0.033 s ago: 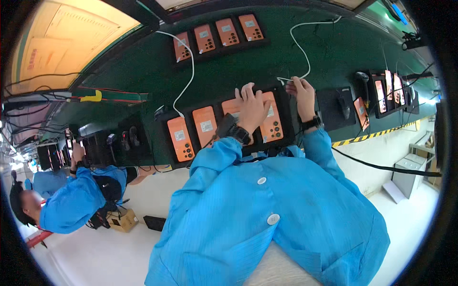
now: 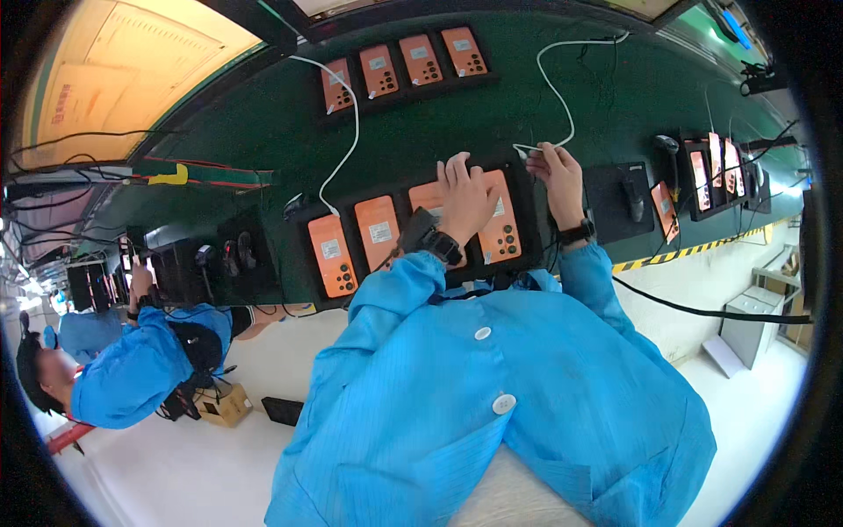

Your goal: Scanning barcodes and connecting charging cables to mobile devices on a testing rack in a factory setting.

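Observation:
My left hand [image 2: 465,206] lies flat with fingers spread over the third and fourth orange phones [image 2: 502,241] in a black tray [image 2: 529,224]; it holds nothing and partly hides them. To its left, the first orange phone [image 2: 328,257] and second orange phone [image 2: 378,234] show their labelled backs and round camera lenses. Just beyond the tray's right far corner, my right hand [image 2: 562,180] pinches a white cable [image 2: 569,110] close to its end. A dark device [image 2: 420,228] sits beside my left wrist. Both wrists wear black bands.
Farther back, another black tray [image 2: 413,97] holds several orange phones. A second white cable [image 2: 355,132] runs down to the first phone's top edge. On the right are a black mat [image 2: 606,198], a handheld scanner [image 2: 670,162] and more phones. A co-worker [image 2: 140,369] works at the left.

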The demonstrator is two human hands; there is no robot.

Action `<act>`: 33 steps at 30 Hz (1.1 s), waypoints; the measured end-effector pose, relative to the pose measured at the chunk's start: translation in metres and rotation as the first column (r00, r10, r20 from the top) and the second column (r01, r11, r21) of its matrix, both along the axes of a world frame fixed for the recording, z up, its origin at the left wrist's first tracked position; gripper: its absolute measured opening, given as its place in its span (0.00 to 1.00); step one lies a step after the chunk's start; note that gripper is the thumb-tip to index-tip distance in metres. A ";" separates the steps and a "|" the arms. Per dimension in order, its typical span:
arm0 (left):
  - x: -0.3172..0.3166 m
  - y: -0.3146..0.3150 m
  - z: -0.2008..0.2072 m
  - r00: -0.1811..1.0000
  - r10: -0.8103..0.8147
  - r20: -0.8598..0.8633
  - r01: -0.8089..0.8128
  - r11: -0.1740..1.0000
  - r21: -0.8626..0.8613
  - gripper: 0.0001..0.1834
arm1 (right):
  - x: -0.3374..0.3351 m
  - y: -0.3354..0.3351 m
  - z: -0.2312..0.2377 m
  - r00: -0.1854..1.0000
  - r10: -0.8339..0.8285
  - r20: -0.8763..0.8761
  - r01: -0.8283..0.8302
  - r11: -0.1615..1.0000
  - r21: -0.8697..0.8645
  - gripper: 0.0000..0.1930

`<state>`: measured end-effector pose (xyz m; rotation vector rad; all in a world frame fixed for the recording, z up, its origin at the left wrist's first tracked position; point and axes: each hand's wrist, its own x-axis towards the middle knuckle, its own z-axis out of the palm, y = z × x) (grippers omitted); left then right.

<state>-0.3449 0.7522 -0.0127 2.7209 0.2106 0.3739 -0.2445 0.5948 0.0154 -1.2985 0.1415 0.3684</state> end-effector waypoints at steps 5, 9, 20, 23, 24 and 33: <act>-0.004 -0.003 0.025 0.999 -0.020 -0.036 -0.010 0.726 -0.688 0.22 | -0.022 -0.006 0.056 0.998 0.052 -0.019 -0.044 0.954 0.298 0.11; -0.012 -0.012 0.045 0.997 0.032 0.072 0.036 0.631 -0.775 0.20 | -0.038 -0.010 0.076 0.988 0.152 -0.035 -0.128 0.916 0.381 0.11; -0.029 -0.018 0.048 0.986 -0.002 0.168 0.137 0.580 -0.803 0.13 | -0.053 0.001 0.073 0.593 0.575 0.564 -0.349 0.814 -0.463 0.17; -0.033 -0.018 0.052 0.997 -0.019 0.075 0.075 0.504 -0.861 0.14 | -0.050 0.003 0.080 0.676 0.631 0.381 -0.428 0.757 -0.494 0.10; -0.036 -0.018 0.053 0.998 -0.032 0.049 0.058 0.480 -0.875 0.14 | -0.048 0.003 0.079 0.659 0.640 0.395 -0.429 0.751 -0.502 0.09; -0.043 -0.018 0.052 0.998 -0.044 0.044 0.059 0.454 -0.889 0.14 | -0.049 0.003 0.070 0.716 0.601 0.354 -0.426 0.779 -0.460 0.09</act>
